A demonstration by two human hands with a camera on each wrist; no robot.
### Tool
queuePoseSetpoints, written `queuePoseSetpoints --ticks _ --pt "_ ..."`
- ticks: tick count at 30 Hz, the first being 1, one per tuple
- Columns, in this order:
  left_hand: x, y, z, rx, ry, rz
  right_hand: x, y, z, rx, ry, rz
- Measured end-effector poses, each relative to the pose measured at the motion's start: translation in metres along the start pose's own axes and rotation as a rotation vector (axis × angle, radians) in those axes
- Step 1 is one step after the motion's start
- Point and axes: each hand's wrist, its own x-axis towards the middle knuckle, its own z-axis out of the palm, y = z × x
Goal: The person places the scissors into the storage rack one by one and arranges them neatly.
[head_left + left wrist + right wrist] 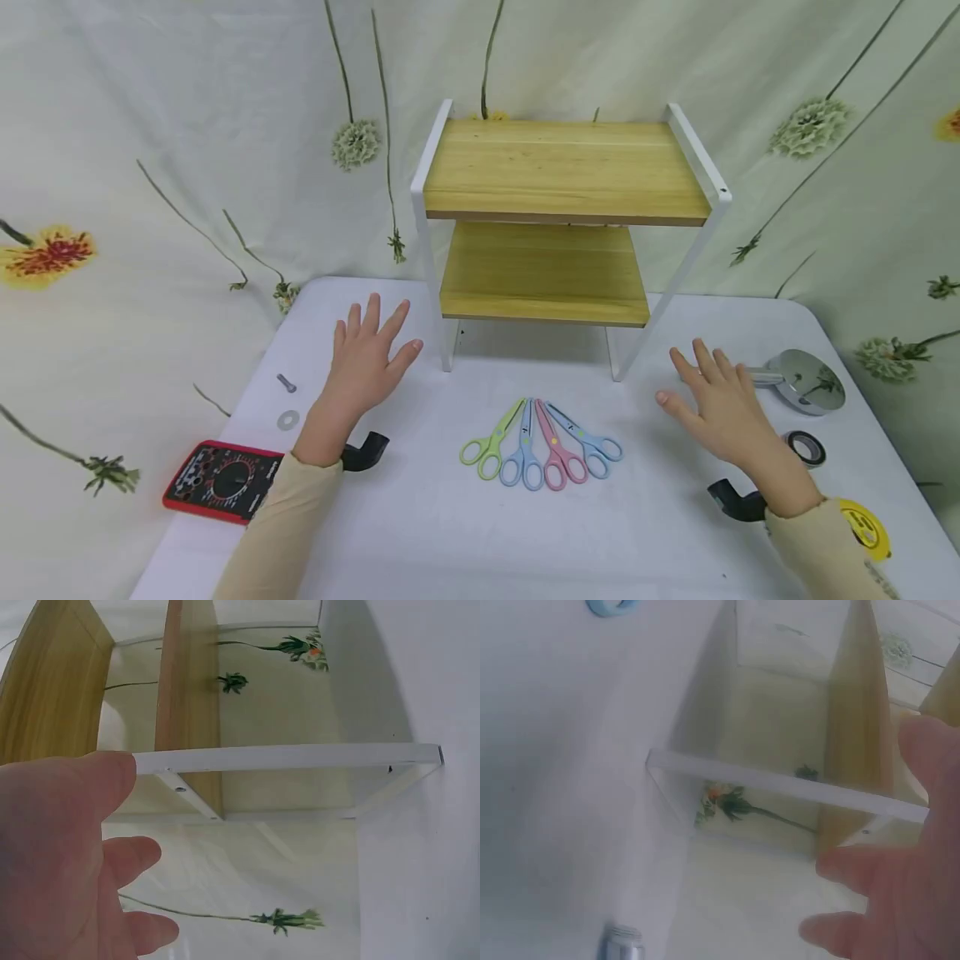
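My left hand [363, 362] hovers over the left side of the table, its fingers spread and holding nothing. On the right, my right hand [720, 404] is likewise spread and holds nothing, its fingers overlapping the handle of a round silver-coloured object [812, 382] in the head view. Between and beyond the hands stands a two-tier wooden shelf [566, 171] with a white frame. Fanned out in front of it lie green scissors [491, 442], pink scissors [558, 450] and two blue scissors [528, 454], all with closed blades.
A red-edged multimeter [225, 482], a grey washer [287, 420] and a small bolt [286, 383] lie at the left. Toward the right edge are a roll of black tape [806, 448] and a yellow tape measure [866, 529]. A flower-print curtain [187, 125] hangs behind the table.
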Motion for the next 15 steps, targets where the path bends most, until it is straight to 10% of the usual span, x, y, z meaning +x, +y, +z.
queuePoseSetpoints --ticks 15 --pt "0.023 0.014 0.040 -0.538 0.117 0.034 -0.010 -0.015 0.064 0.331 -0.012 -0.190"
